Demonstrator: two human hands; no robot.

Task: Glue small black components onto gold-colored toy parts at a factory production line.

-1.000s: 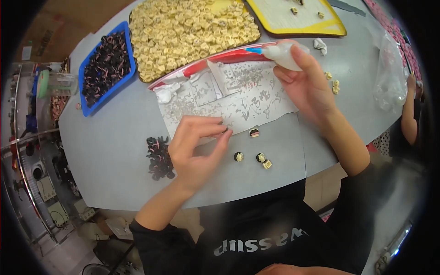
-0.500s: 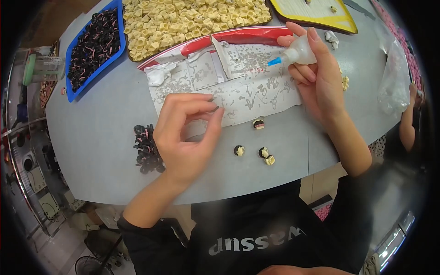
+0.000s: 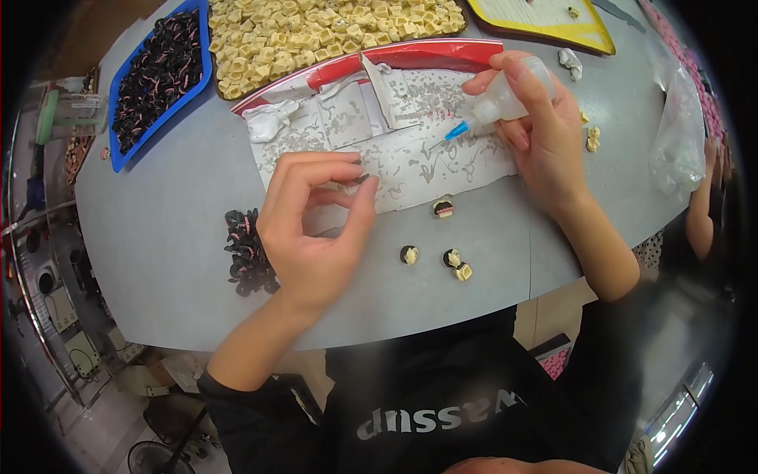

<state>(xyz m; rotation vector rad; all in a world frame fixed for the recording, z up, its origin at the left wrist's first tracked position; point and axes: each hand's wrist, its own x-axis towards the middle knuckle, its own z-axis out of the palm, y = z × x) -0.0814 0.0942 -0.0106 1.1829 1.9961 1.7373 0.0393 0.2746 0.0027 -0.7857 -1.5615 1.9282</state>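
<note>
My left hand (image 3: 306, 217) is closed in a pinch over the near edge of a white cardboard sheet (image 3: 410, 170) marked with grey smears. A small dark piece (image 3: 361, 179) shows between thumb and fingertips, mostly hidden. Above the sheet's right side, my right hand (image 3: 549, 138) grips a translucent squeeze bottle (image 3: 493, 103) with a blue needle tip pointing down to the left. Beside my left wrist lies a pile of black pieces with pink bands (image 3: 243, 253). Several small black-and-cream pieces, one with a pink band (image 3: 444, 207), sit on the table nearer me.
A blue tray (image 3: 120, 150) of black-and-pink pieces stands at the far left. Next to it is a tray of cream pieces (image 3: 339, 31). A yellow-rimmed tray (image 3: 545, 35), a crumpled white tissue (image 3: 570, 63) and a clear plastic bag (image 3: 677, 158) are on the right.
My right hand has tipped the bottle so its needle points further down, lower and slightly left over the cardboard. My left hand keeps its pinch, shifted slightly.
</note>
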